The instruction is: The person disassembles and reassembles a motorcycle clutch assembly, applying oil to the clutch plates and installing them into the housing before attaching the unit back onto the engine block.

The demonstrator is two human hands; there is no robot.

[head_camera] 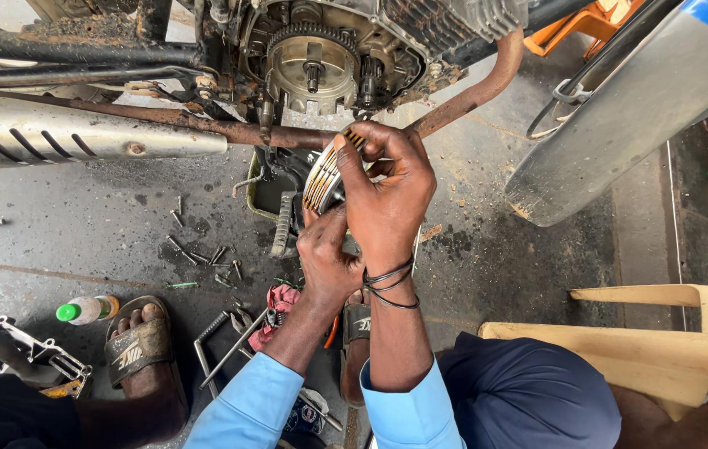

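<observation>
My right hand (387, 195) grips the top and right side of a round clutch plate pack (325, 179), a stack of thin metal and friction discs seen edge-on. My left hand (326, 262) holds the same pack from below. Both hands are up in front of the open side of a motorcycle engine (312, 62), where a round toothed clutch basket with a centre shaft is exposed. Black bands circle my right wrist. Part of the pack is hidden behind my fingers.
A rusty exhaust pipe (470, 96) runs under the engine and a chrome muffler (79, 141) lies left. Loose bolts (196, 254) are scattered on the oily floor. A drain pan (275, 187), red rag (281, 299), green-capped bottle (83, 310), another person's sandalled foot (142, 349) and a wooden stool (661, 349) are around me.
</observation>
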